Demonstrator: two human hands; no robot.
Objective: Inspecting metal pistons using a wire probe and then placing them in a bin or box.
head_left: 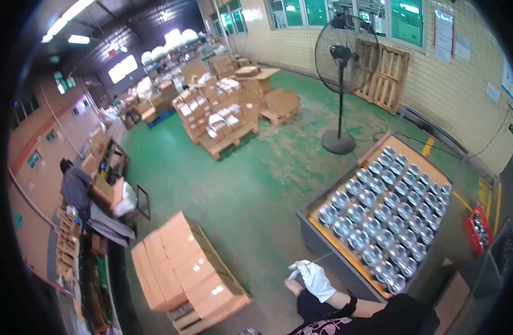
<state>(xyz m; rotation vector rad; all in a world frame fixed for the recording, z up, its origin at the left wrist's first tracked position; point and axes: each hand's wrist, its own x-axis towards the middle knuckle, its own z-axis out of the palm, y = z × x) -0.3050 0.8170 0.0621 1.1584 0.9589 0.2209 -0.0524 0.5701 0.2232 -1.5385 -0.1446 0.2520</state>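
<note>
My right hand (318, 283), in a white glove, is held in front of my body near the corner of a grey-sided table. Its fingers are bent together; a thin dark line runs from them toward the table edge, and I cannot make out what it is. Close against it, a bit of bare skin and white glove shows of my left hand (293, 274), which is mostly hidden, so its fingers cannot be read. Beside them, rows of shiny, round, clear or silvery pieces (382, 212) stand on the tabletop (341, 245), and neither hand touches them.
Cartons (184, 262) sit on a pallet at left front, with more loaded pallets (228, 142) behind. A standing fan (340, 84) is beyond the table. A red crate (480, 229) lies at right. A co-worker (80, 187) bends over a bench at far left.
</note>
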